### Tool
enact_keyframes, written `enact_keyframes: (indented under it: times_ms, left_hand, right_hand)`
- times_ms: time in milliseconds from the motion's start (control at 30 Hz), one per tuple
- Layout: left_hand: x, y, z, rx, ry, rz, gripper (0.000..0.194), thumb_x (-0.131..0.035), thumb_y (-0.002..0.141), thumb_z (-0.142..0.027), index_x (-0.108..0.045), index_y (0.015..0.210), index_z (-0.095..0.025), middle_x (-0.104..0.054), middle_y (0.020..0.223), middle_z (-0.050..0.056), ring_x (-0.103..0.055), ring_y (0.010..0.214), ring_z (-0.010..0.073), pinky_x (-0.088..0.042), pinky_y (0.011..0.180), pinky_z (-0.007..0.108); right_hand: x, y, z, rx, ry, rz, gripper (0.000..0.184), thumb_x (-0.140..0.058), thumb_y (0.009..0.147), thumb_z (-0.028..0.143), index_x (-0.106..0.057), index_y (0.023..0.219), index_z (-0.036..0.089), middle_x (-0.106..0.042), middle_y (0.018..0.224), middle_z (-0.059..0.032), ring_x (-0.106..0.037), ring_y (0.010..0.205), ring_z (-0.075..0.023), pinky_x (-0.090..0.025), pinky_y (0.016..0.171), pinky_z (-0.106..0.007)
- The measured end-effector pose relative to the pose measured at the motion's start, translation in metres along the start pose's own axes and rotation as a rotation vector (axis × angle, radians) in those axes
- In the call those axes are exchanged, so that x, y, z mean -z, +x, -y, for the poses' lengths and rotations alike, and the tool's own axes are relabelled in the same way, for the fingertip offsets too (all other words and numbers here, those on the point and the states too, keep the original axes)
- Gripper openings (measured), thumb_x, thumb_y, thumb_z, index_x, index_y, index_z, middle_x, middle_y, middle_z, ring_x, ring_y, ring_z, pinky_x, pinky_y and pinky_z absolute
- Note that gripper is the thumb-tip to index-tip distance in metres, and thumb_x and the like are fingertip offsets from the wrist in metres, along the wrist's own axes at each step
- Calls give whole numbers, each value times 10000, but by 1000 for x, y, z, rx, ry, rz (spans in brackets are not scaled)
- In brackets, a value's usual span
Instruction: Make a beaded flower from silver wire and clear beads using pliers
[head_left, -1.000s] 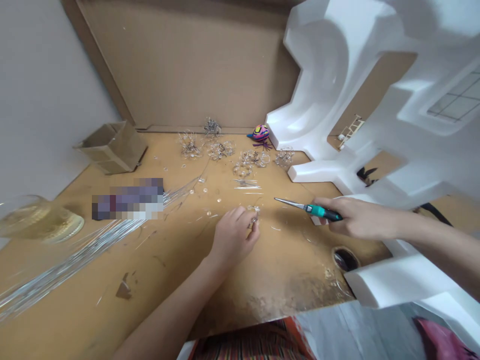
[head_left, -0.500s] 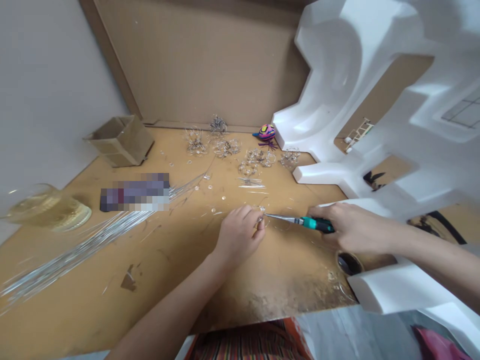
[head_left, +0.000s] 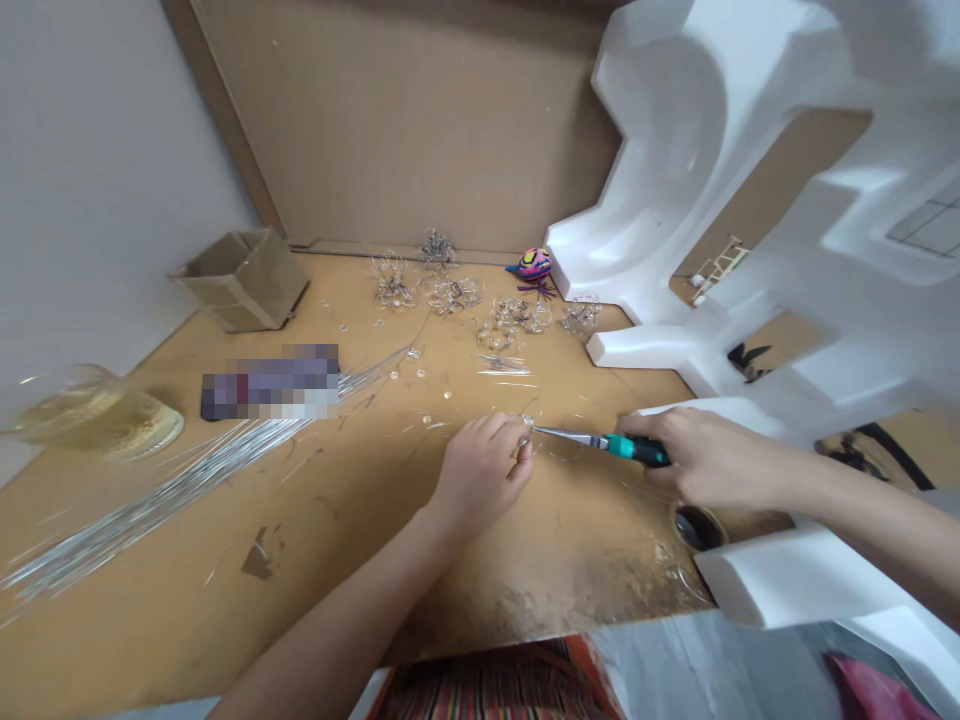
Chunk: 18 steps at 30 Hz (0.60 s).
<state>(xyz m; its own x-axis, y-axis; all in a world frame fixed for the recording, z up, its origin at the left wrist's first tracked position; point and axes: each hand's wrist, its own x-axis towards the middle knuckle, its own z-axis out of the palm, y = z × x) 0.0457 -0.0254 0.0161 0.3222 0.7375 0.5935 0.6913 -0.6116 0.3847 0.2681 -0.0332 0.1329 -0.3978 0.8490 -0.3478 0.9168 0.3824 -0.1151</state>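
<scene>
My right hand [head_left: 690, 452] is closed around the handles of green-and-black pliers [head_left: 622, 446], whose thin metal jaws point left. The jaw tip meets a small piece of bent wire with a clear bead [head_left: 528, 424] at my left fingertips. My left hand [head_left: 484, 465] pinches this wire piece, partly hidden behind the fingers. Thin wire loops curve out around the jaw tip. Just beyond my hands lie short straight wires [head_left: 502, 366] and tangled wire pieces with clear beads [head_left: 514, 318]. Several loose clear beads [head_left: 420, 373] are scattered to the left of them.
A bundle of long silvery wires [head_left: 195, 485] crosses the table's left side, near a glass of yellowish liquid [head_left: 112, 415] and an open cardboard box [head_left: 244, 280]. A colourful bird-like ornament [head_left: 534, 264] stands at the back. White moulded foam [head_left: 645, 350] borders the right, beside a dark-filled cup [head_left: 697, 527].
The bead and wire piece at my left fingertips has shifted slightly to the right, along with the pliers' tip. Both hands keep their holds.
</scene>
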Motion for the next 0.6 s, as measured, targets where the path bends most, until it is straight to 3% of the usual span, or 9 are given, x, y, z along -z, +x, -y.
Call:
enact_keyframes:
  times_ms: [367, 600]
  left_hand:
    - [0, 0, 1, 14, -3, 35, 103, -458, 771, -138, -551, 767, -184, -573, 715, 22, -510, 653, 147, -374, 606, 256]
    - [1, 0, -2, 7, -15, 79, 99, -460, 750, -129, -540, 731, -186, -562, 702, 16, -496, 645, 145, -363, 596, 259]
  right_hand:
    - [1, 1, 2, 6, -96, -35, 151, -455, 638, 115, -508, 743, 209, -509, 534, 5, -432, 470, -126, -254, 478, -249]
    - [3, -1, 6, -4, -284, -88, 174, -462, 633, 154, -541, 771, 224, -558, 542, -10, -497, 483, -161, -188, 469, -266]
